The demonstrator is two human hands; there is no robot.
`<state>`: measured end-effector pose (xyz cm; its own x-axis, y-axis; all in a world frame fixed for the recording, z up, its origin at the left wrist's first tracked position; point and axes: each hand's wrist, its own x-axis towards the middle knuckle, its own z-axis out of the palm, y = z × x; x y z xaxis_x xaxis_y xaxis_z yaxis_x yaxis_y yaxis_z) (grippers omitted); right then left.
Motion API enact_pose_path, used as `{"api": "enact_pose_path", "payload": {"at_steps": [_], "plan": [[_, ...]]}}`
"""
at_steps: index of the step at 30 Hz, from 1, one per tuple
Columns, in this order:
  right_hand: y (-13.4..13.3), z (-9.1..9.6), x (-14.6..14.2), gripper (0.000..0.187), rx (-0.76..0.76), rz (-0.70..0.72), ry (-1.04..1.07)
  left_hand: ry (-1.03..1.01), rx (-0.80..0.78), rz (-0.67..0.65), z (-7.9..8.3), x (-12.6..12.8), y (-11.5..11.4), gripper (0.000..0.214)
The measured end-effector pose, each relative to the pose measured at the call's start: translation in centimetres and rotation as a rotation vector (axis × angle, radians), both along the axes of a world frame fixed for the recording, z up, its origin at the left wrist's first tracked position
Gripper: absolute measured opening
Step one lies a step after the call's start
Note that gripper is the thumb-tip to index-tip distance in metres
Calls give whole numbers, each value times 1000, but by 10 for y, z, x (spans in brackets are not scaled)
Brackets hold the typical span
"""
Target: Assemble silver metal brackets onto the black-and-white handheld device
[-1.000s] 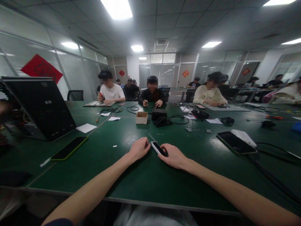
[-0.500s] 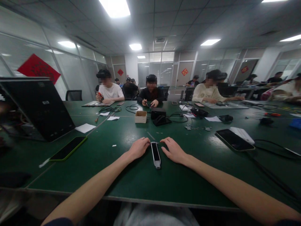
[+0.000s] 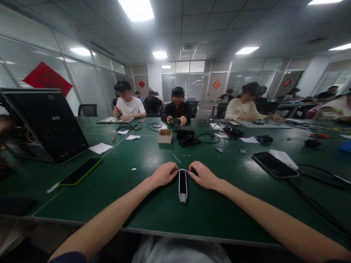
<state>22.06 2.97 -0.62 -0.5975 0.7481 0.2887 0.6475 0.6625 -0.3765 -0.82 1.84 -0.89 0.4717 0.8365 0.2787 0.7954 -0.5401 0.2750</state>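
Observation:
A slim device (image 3: pixel 182 184), pen-like, lies flat on the green table (image 3: pixel 153 208). It has a white frame, a long black face and a grey, narrower tip pointing towards me. At its far left corner my left hand (image 3: pixel 163 174) rests with its fingers curled and pressed together. My right hand (image 3: pixel 203 175) is bent in the same way at the far right corner. Both sets of fingertips come close to a thin light line across the device's far end. Whatever lies between the fingers is too small to make out.
A green-edged phone (image 3: pixel 81 171) lies left, before a black computer case (image 3: pixel 49 126). Ahead stand a small cardboard box (image 3: pixel 165 136) and a black stand (image 3: pixel 186 135). Another phone (image 3: pixel 275 164) and cables lie right. Several people work across the table.
The device has come slightly nearer to me and lies straighter. My right hand's fingers, spread before, have curled in to its far corner. My left fingers stay closed beside it.

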Motion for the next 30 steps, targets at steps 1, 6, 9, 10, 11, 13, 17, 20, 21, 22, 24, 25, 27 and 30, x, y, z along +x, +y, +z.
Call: {"api": "enact_pose_path", "payload": {"at_steps": [1, 6, 9, 10, 11, 13, 17, 20, 21, 22, 24, 25, 27, 30], "plan": [[1, 0, 1, 12, -3, 14, -1, 1, 0, 0, 0, 0, 0, 12], [3, 0, 3, 17, 3, 80, 17, 18, 1, 4, 3, 1, -2, 12], [3, -1, 3, 17, 17, 91, 25, 23, -2, 4, 4, 2, -4, 11], [4, -2, 2, 16, 28, 92, 26, 24, 0, 5, 4, 2, -4, 11], [4, -3, 2, 16, 39, 94, 27, 22, 5, 5, 3, 2, -4, 11], [5, -4, 2, 15, 51, 98, 28, 17, 10, 3, 3, 1, -4, 11], [5, -5, 1, 16, 51, 96, 25, 4, -12, -2, 4, 1, -5, 12], [3, -2, 1, 15, 41, 90, 20, 14, -21, 7, 7, 2, -7, 12], [2, -1, 1, 15, 41, 89, 18, 15, -22, 8, 8, 2, -7, 13], [2, -1, 1, 15, 41, 91, 17, 15, -23, 8, 8, 2, -7, 13], [1, 0, 1, 15, 43, 96, 20, 16, -26, 6, 9, 3, -7, 13], [1, 0, 1, 16, 46, 99, 22, 16, -25, 6, 9, 3, -6, 13], [2, -1, 1, 16, 52, 105, 23, 21, -28, 7, 8, 2, -6, 14], [3, -1, 1, 16, 51, 103, 17, 26, -35, 9, 7, 1, -4, 14]]}}
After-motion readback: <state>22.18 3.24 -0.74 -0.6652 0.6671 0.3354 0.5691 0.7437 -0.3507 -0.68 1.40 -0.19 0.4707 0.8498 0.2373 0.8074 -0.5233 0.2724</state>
